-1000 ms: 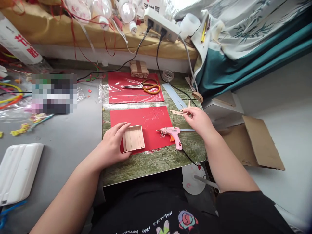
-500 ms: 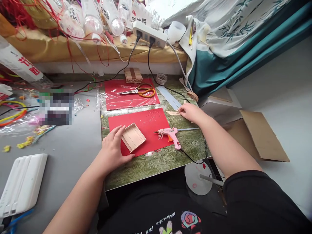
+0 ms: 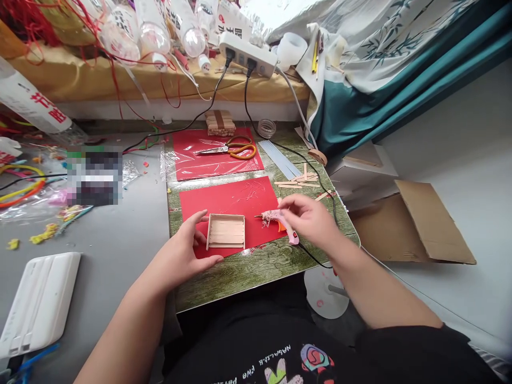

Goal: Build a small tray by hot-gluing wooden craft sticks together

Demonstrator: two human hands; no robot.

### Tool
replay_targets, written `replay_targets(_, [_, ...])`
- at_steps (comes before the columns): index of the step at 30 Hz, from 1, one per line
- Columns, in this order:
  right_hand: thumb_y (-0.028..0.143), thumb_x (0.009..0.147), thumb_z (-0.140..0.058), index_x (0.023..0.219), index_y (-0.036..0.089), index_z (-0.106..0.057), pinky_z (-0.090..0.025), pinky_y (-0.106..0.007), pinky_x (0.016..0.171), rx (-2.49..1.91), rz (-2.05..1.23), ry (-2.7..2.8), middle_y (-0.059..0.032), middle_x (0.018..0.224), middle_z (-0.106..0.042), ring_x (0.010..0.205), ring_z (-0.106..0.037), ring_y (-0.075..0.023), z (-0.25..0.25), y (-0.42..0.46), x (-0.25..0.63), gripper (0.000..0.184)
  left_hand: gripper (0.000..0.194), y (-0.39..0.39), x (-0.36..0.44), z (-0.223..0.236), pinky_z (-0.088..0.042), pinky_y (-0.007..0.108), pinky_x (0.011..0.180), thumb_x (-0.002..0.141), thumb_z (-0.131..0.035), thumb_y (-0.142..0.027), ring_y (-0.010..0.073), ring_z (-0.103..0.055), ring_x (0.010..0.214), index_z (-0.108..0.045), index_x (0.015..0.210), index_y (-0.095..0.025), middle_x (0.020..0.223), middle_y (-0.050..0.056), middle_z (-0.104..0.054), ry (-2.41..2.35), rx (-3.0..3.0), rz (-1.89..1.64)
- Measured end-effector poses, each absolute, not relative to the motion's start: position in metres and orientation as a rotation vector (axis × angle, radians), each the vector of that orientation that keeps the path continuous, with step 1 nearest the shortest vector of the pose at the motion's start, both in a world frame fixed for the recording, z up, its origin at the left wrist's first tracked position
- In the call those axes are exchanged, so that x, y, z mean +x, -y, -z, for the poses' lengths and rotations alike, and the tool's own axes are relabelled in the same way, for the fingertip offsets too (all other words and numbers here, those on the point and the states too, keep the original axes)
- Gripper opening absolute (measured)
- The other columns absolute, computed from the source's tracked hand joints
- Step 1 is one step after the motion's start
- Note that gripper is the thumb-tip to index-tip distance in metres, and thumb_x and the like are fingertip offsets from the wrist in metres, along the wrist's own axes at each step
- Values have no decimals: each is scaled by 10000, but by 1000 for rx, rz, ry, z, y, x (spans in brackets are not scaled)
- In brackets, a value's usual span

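Observation:
A shallow open box made of wooden craft sticks (image 3: 226, 231) lies on a red sheet (image 3: 224, 197). My left hand (image 3: 186, 242) is beside its left side, thumb and fingers spread apart; whether a finger touches the box I cannot tell. My right hand (image 3: 308, 218) is over the pink glue gun (image 3: 276, 216), fingers pinched together. A small pale end, seemingly of a craft stick (image 3: 280, 201), shows at its fingertips, the rest hidden. The glue gun lies on its side, its nozzle toward the box. Loose craft sticks (image 3: 298, 184) lie beyond the right hand.
Scissors (image 3: 236, 149) rest on a plastic-wrapped red pack (image 3: 188, 162). Behind are a bundle of craft sticks (image 3: 220, 124) and a tape roll (image 3: 266, 128); glue sticks (image 3: 280, 160) lie to the right. Black cords run from the power strip (image 3: 248, 56). A white power bank (image 3: 40, 298) lies left.
My right hand has come from the loose sticks toward me, over the glue gun. The box has turned and now sits squarer to me, slightly farther right. My left hand stays beside it.

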State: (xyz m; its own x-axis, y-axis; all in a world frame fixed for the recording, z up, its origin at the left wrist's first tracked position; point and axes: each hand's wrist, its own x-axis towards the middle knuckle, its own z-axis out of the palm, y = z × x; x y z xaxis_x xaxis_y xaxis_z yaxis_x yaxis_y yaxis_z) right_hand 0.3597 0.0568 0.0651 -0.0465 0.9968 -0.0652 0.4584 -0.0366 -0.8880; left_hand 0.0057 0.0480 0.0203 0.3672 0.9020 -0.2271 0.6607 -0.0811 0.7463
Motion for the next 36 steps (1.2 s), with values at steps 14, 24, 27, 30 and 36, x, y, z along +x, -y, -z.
replay_targets(14, [292, 857, -772, 1233, 209, -691, -483, -304, 624, -1453, -1462, 1260, 30, 768, -549, 668, -540, -142, -2, 6, 309, 393, 323, -43, 17, -25, -527, 328, 722, 931, -749, -421, 182, -649, 815, -599, 1151, -238, 1005, 48, -681, -1477, 2281, -779])
replay_targets(24, [201, 1015, -636, 1051, 281, -775, -558, -477, 939, -1221, -811, 1922, -58, 1008, -766, 1007, -671, -257, -14, -6, 334, 165, 525, -30, 56, -29, -437, 440, 901, 977, -496, -16, 297, -632, 1236, -605, 1418, -279, 1411, 69, -705, -1029, 2875, -142])
replay_targets(27, [137, 1025, -587, 1133, 278, -775, -549, -494, 957, -1108, -648, 2106, -78, 1054, -746, 1047, -639, -266, -21, -17, 346, 259, 510, -38, 48, -28, -429, 452, 907, 971, -490, -4, 301, -640, 1235, -640, 1374, -279, 1368, 59, -730, -1047, 2871, -137])
replay_targets(30, [104, 1024, -562, 1176, 252, -769, -544, -453, 907, -1063, -584, 2223, -93, 1035, -710, 1010, -610, -259, -22, -19, 345, 297, 445, -38, 46, -32, -430, 445, 891, 981, -506, -23, 288, -669, 1172, -665, 1317, -267, 1301, 60, -760, -1078, 2844, -247])
replay_targets(36, [150, 1043, -580, 1184, 220, -739, -492, -406, 815, -995, -549, 2358, -81, 981, -702, 911, -576, -239, -24, -9, 329, 224, 152, -22, 67, -35, -476, 370, 781, 1038, -610, -249, 218, -695, 898, -710, 1152, -243, 1013, 38, -795, -1023, 2623, -553])
